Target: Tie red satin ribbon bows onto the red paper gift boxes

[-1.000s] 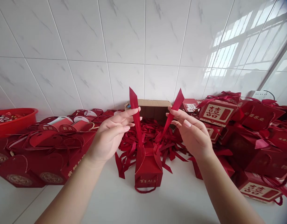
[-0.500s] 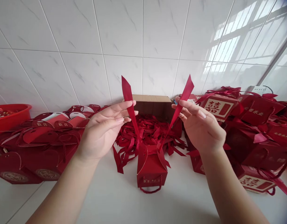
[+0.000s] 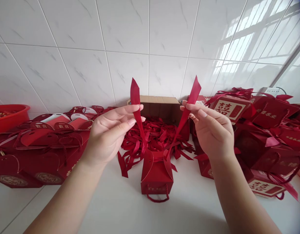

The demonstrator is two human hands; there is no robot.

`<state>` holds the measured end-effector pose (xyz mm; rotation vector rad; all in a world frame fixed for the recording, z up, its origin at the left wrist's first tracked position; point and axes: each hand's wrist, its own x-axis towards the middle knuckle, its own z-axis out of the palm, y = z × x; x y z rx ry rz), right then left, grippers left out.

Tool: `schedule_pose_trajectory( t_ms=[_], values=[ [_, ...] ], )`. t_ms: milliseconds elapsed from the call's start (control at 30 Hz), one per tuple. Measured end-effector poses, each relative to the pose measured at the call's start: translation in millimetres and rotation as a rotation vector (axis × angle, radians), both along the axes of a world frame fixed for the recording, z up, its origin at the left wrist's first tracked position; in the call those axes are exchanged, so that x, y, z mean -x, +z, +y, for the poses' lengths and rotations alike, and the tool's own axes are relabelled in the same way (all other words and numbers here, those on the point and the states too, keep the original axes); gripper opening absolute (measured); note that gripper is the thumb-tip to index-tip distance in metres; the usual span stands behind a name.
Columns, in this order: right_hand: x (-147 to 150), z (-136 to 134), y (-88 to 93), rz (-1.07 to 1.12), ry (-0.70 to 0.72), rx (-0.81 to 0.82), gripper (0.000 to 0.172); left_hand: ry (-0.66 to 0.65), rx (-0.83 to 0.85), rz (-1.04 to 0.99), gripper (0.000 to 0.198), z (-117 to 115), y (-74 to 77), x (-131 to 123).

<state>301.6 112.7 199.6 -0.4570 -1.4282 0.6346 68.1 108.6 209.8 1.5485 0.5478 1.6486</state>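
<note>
Red satin everywhere in the head view. The left hand (image 3: 108,133) and right hand (image 3: 213,130) each pinch one tail of a ribbon (image 3: 135,92) between thumb and fingers (image 3: 125,111), closed right down on it, with the tails pulled up and apart in a V. The ribbon runs down into the top flaps of a little red box (image 3: 156,177) standing on the white desk (image 3: 193,211) between the two wrists.

My worry: the box looks light and nothing pins it down, so an uneven pull could tip or drag it. Satin is slippery too, so a tail could slide out of the pinch.

Around it there's a loose ribbon pile (image 3: 162,136) just behind the box and a cardboard carton (image 3: 162,104) against the tiled wall. Flat folded boxes (image 3: 42,152) sit on the left by a red basin (image 3: 8,115), with tied boxes (image 3: 262,130) on the right. That pile is close enough that a stray strand could get caught up.
</note>
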Motion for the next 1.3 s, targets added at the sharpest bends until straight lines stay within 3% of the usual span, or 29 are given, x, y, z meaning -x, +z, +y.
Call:
schedule_pose_trajectory(
  t_ms=[267, 467, 600, 767, 933, 1167, 1300],
  values=[
    [2, 4, -4.5, 0.019, -0.01, -0.022, 0.023, 0.006, -0.012, -0.102, 0.021, 8, -1.5, -4],
    [4, 6, -6.7, 0.01, -0.058, 0.0, 0.017, 0.021, 0.006, -0.104, 0.048, 5, -1.7, -8],
    [10, 5, -7.5, -0.012, -0.109, 0.005, 0.014, 0.011, 0.027, -0.08, 0.014, 3, -5.4, -13],
    [21, 1, -8.4, -0.107, -0.007, 0.144, 0.039, -0.019, 0.112, 0.076, 0.01, 0, -15.2, -21],
    [28, -1, -12.5, -0.258, 0.124, 0.176, 0.013, -0.027, 0.261, 0.217, 0.027, -4, -16.4, -26],
    [26, -5, -14.3, -0.332, 0.253, 0.156, 0.021, 0.0, 0.191, 0.3, 0.012, -3, -16.8, -25],
    [28, -1, -13.5, -0.355, 0.167, 0.069, 0.009, -0.018, 0.237, 0.324, 0.015, -1, -13.0, -23]
  ],
)
